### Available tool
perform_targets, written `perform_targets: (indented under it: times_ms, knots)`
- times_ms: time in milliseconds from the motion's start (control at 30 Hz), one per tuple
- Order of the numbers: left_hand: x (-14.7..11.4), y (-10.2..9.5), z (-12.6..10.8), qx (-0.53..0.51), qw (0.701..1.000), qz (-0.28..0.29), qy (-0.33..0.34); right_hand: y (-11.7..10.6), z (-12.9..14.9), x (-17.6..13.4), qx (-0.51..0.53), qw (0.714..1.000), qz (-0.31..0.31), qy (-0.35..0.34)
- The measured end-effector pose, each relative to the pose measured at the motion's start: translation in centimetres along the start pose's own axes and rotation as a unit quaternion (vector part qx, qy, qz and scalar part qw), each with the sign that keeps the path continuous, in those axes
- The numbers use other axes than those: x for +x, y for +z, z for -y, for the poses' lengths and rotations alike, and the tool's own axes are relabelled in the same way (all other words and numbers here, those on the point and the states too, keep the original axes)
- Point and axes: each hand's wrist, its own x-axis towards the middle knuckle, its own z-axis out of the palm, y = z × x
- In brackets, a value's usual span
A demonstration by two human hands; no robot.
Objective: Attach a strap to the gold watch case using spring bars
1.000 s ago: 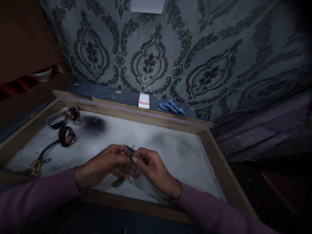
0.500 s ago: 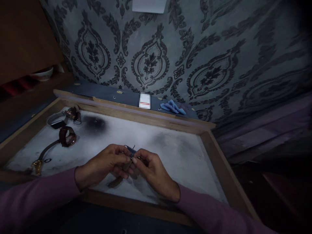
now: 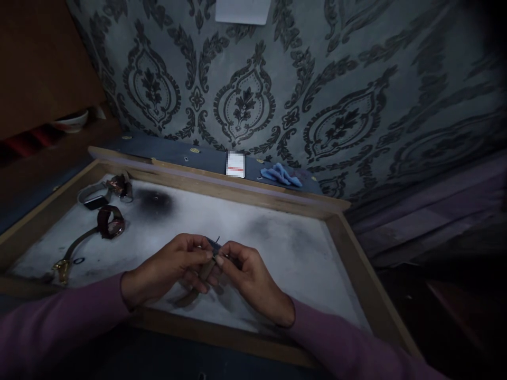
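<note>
Over the front middle of a wooden-framed tray (image 3: 253, 191), my left hand (image 3: 180, 263) and my right hand (image 3: 247, 277) meet fingertip to fingertip. Both are closed on a brown watch strap (image 3: 206, 269), whose lower part hangs behind my left fingers towards the white surface. A small dark bluish piece (image 3: 214, 245) with a thin pin-like bit sticks up between the hands; its kind is unclear. My fingers hide most of where the parts meet.
At the tray's left lie a smartwatch (image 3: 96, 201), a brown-strapped watch (image 3: 110, 221), another wristwatch (image 3: 125, 192), and a strap with a gold-coloured watch (image 3: 62, 270) near a small dark ring (image 3: 79, 260). Behind the tray are a white box (image 3: 236, 164) and a blue cloth (image 3: 280, 174).
Both hands stay almost in place, still pinching the strap. Only slight finger movement and a tiny shift of the camera show.
</note>
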Motion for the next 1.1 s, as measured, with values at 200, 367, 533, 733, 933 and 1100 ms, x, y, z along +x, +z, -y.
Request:
perform_targets:
  times_ms: [200, 367, 533, 733, 933, 1100]
  knots:
    - [0.23, -0.31, 0.58, 0.004, 1.000, -0.019, 0.011, -0.01, -0.08, -0.03, -0.012, 1.000, 0.007, -0.003]
    - [0.32, -0.41, 0.75, 0.004, 1.000, -0.027, 0.012, -0.02, -0.18, -0.01, -0.028, 1.000, 0.001, -0.004]
    - [0.43, -0.44, 0.87, 0.003, 1.000, -0.025, 0.012, -0.01, -0.21, 0.02, -0.048, 0.999, -0.002, -0.008]
    - [0.39, -0.44, 0.86, 0.004, 1.000, -0.015, 0.013, 0.15, -0.27, -0.27, -0.171, 0.983, -0.026, -0.055]
    - [0.31, -0.36, 0.63, -0.003, 1.000, -0.001, 0.013, 0.29, -0.46, -0.46, -0.174, 0.982, -0.032, -0.062]
    - [0.42, -0.57, 0.88, 0.004, 1.000, -0.005, 0.018, 0.19, -0.47, -0.33, -0.137, 0.989, -0.023, -0.050]
